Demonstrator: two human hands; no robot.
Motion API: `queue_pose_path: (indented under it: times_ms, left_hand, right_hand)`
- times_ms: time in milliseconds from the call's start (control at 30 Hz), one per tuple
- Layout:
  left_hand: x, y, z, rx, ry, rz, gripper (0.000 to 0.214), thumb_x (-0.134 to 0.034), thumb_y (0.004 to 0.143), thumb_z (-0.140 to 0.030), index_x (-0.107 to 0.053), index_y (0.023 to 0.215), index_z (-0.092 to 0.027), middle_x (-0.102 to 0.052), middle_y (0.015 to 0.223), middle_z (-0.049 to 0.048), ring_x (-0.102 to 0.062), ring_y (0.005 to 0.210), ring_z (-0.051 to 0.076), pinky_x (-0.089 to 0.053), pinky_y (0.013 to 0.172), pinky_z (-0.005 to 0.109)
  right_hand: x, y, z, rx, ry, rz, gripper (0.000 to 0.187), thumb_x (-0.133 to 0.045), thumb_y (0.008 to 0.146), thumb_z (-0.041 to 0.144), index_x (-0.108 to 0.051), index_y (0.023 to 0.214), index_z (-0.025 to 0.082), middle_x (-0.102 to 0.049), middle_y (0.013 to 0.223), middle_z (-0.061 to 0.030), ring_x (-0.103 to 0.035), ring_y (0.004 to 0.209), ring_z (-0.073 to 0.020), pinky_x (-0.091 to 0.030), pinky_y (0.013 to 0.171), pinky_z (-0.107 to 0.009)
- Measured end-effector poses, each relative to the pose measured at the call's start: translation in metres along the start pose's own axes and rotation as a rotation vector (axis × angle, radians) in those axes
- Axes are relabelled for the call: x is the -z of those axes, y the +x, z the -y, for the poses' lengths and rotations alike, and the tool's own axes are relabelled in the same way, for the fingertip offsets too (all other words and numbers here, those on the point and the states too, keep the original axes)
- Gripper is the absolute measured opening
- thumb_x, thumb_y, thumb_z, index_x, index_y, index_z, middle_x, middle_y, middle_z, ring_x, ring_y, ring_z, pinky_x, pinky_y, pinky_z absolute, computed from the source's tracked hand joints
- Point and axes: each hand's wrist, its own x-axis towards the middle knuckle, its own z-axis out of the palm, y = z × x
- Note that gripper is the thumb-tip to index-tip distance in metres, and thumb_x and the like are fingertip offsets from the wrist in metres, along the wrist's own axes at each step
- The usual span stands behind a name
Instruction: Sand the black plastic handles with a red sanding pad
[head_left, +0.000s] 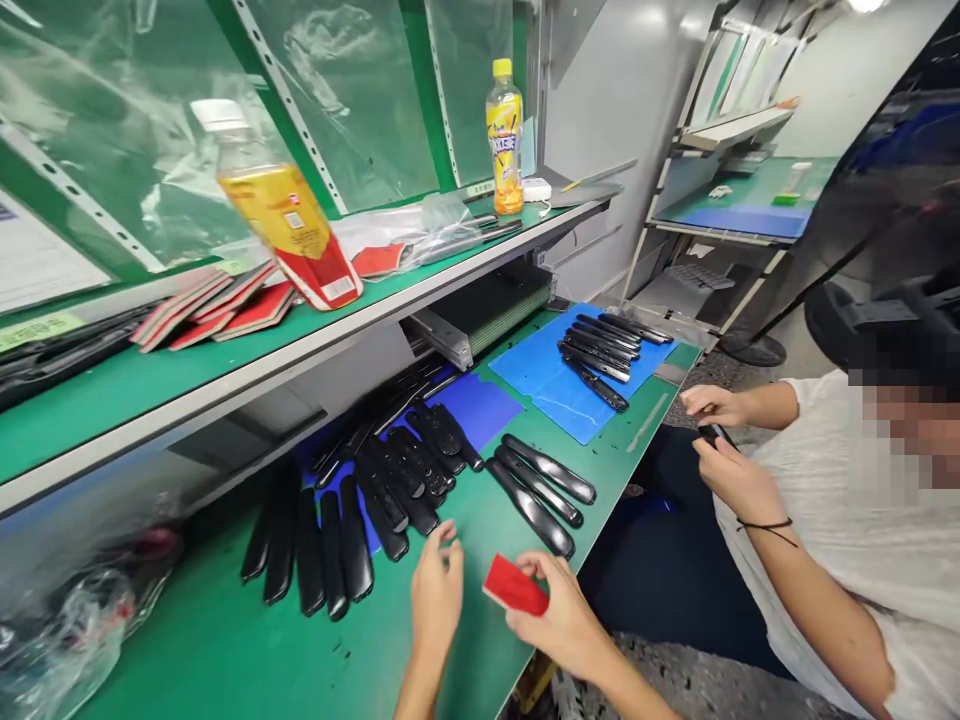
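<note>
My left hand [437, 590] is over the green bench, its fingers loosely bent and apart with nothing in them. Its fingertips are close to the lower end of a row of glossy black, long, handle-shaped pieces [352, 545], several of them overlapping on a blue sheet. My right hand [559, 610] pinches a flat red sanding pad [517, 585] between thumb and fingers, near the bench's front edge. Just beyond that pad, three more black pieces [532, 500] lie side by side on the green surface.
A co-worker [810, 490] sits at the right, holding a small black piece. Further black pieces [600, 345] rest on a light blue sheet [525, 360]. Above the bench runs a shelf [420, 270] with two drink bottles [296, 225] and stacked red pads [217, 305]. Plastic bags [90, 620] lie at the left.
</note>
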Motion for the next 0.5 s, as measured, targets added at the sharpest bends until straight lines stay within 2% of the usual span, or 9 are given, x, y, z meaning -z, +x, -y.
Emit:
queue_pose_path:
  times_ms: [100, 167, 233, 300, 367, 433, 500]
  left_hand:
    - [-0.026, 0.053, -0.044, -0.205, 0.104, 0.087, 0.049, -0.030, 0.097, -0.016, -0.048, 0.142, -0.021, -0.051, 0.145, 0.0170, -0.049, 0.134, 0.029, -0.040, 0.110, 0.049]
    - [-0.040, 0.072, -0.064, -0.340, 0.167, 0.163, 0.049, -0.032, 0.094, -0.009, -0.054, 0.136, -0.021, -0.045, 0.150, 0.0174, -0.033, 0.144, 0.033, -0.027, 0.115, 0.058]
    - [-0.045, 0.075, -0.071, -0.439, 0.206, 0.257, 0.043, -0.036, 0.091, -0.007, -0.061, 0.124, -0.020, -0.051, 0.144, 0.0189, -0.030, 0.145, 0.035, -0.021, 0.115, 0.062]
    - [-0.039, 0.060, -0.065, -0.498, 0.223, 0.366, 0.032, -0.052, 0.084, -0.008, -0.066, 0.111, -0.020, -0.061, 0.128, 0.0178, -0.041, 0.137, 0.035, -0.023, 0.115, 0.060]
    - [-0.024, 0.029, -0.048, -0.504, 0.223, 0.452, 0.035, -0.065, 0.071, -0.008, -0.066, 0.103, -0.022, -0.068, 0.113, 0.0141, -0.055, 0.121, 0.035, -0.031, 0.112, 0.055]
    - [-0.007, -0.015, -0.028, -0.450, 0.230, 0.464, 0.044, -0.065, 0.069, -0.011, -0.063, 0.112, -0.024, -0.069, 0.111, 0.0132, -0.060, 0.112, 0.034, -0.039, 0.106, 0.052]
    - [0.006, -0.062, -0.013, -0.314, 0.172, 0.404, 0.052, -0.056, 0.082, -0.017, -0.051, 0.132, -0.028, -0.067, 0.117, 0.0136, -0.063, 0.107, 0.031, -0.048, 0.093, 0.045]
  right_hand:
    - [0.029, -0.031, -0.009, -0.084, 0.329, 0.068, 0.049, -0.057, 0.080, 0.042, -0.057, 0.124, 0.021, -0.068, 0.112, -0.0111, -0.066, 0.104, -0.0272, -0.051, 0.089, -0.040]
    - [0.048, -0.047, -0.013, -0.217, 0.771, 0.072, 0.050, -0.047, 0.088, 0.047, -0.058, 0.127, 0.018, -0.070, 0.111, -0.0125, -0.069, 0.098, -0.0258, -0.053, 0.085, -0.038]
    - [0.066, -0.060, -0.013, -0.378, 1.258, 0.036, 0.046, -0.049, 0.090, 0.046, -0.067, 0.119, 0.016, -0.073, 0.111, -0.0129, -0.070, 0.093, -0.0249, -0.052, 0.083, -0.036]
    - [0.082, -0.070, -0.010, -0.489, 1.541, -0.016, 0.043, -0.055, 0.088, 0.046, -0.075, 0.109, 0.014, -0.074, 0.116, -0.0143, -0.070, 0.090, -0.0251, -0.052, 0.081, -0.037]
    - [0.093, -0.078, -0.007, -0.528, 1.620, -0.049, 0.047, -0.057, 0.087, 0.049, -0.076, 0.110, 0.013, -0.072, 0.121, -0.0159, -0.069, 0.088, -0.0254, -0.054, 0.079, -0.038]
    - [0.096, -0.083, -0.005, -0.496, 1.553, -0.102, 0.049, -0.059, 0.087, 0.054, -0.075, 0.113, 0.016, -0.071, 0.125, -0.0156, -0.068, 0.086, -0.0244, -0.055, 0.076, -0.037]
    - [0.091, -0.086, -0.003, -0.432, 1.364, -0.182, 0.049, -0.062, 0.086, 0.058, -0.072, 0.119, 0.022, -0.068, 0.131, -0.0118, -0.069, 0.093, -0.0242, -0.057, 0.078, -0.035]
